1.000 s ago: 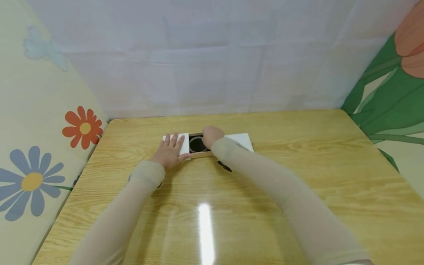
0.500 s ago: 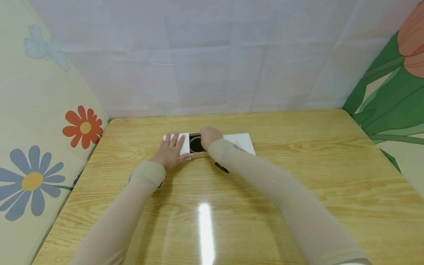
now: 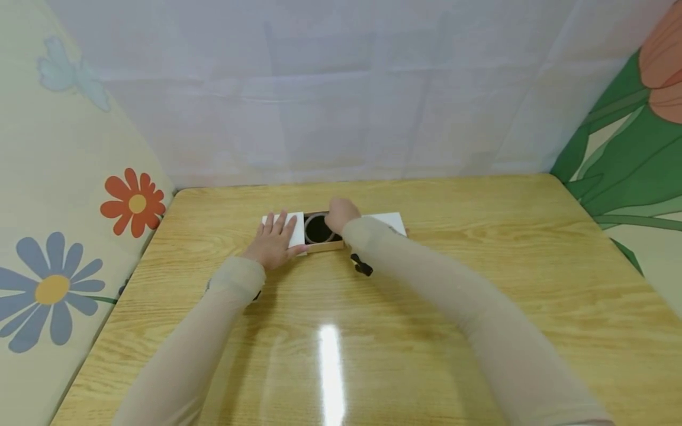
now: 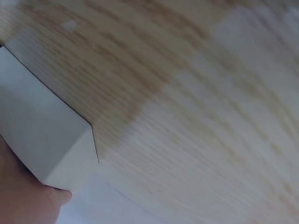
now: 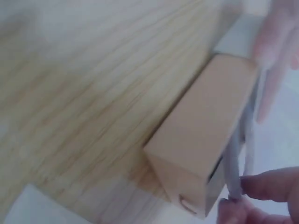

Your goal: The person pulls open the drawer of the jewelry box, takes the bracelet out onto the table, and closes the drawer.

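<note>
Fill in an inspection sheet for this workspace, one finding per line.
Surface: wood-grain table, glossy, bright glare streak in front.
Job's things: white box with tan drawer partly out; gray ring at the drawer's opening, whether fully seated unclear.
Clutter: white rectangular piece, partly hidden by the right sleeve; small black object under the right cuff, identity unclear.
Left hand: rests on the white box, fingers spread.
Right hand: pinches the gray ring.
Cables: nothing seen.
Surroundings: white backdrop behind; flower-patterned panels at both sides.
</note>
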Available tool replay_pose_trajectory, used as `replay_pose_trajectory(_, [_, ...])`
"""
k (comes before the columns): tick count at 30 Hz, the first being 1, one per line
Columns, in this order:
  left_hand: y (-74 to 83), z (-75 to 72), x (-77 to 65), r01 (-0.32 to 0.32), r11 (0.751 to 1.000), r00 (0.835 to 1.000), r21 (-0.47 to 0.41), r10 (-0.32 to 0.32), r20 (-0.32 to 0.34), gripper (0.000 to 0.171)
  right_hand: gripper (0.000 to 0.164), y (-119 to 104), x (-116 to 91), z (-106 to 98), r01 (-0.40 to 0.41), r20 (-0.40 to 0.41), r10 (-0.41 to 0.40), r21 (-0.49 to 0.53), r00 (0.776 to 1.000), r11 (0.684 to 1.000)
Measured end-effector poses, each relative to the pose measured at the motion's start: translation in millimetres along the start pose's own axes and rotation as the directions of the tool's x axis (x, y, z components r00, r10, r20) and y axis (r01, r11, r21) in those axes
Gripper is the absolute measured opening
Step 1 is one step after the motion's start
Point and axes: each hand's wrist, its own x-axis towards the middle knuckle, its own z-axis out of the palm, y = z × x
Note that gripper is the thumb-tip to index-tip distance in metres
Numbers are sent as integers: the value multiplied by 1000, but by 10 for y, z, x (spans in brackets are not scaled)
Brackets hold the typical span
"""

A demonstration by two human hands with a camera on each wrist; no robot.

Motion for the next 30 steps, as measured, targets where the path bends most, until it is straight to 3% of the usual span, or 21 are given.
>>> replay_pose_trajectory(4, [-13, 11, 6, -5, 1000, 1000, 1, 5, -5, 81, 32, 11, 0, -42, -13, -20, 14, 70, 1000, 997])
replay_pose_trajectory(7, [-24, 12, 23, -8, 1000, 1000, 5, 8, -4, 81, 39, 36, -6, -78, -48, 0, 49, 186, 999, 981])
replay_pose_trajectory(11, [-23, 7, 21, -9, 1000, 1000, -3, 9, -3, 81, 32, 66, -23, -112, -107, 44, 98, 349, 994, 931])
replay_pose_trajectory(16, [-15, 5, 11, -5, 1000, 1000, -8, 5, 6, 81, 17, 70, -45, -113, -153, 95, 123, 451, 988, 879])
replay_pose_trajectory(23, [-14, 13, 26, -1, 1000, 1000, -3, 1, 9, 81, 22, 33, -135, -88, -114, 74, 87, 562, 993, 819])
replay_pose_trajectory(30, [-19, 12, 30, 2, 1000, 1000, -23, -2, 7, 81, 26, -17, -195, -74, -147, 78, 127, 637, 989, 757])
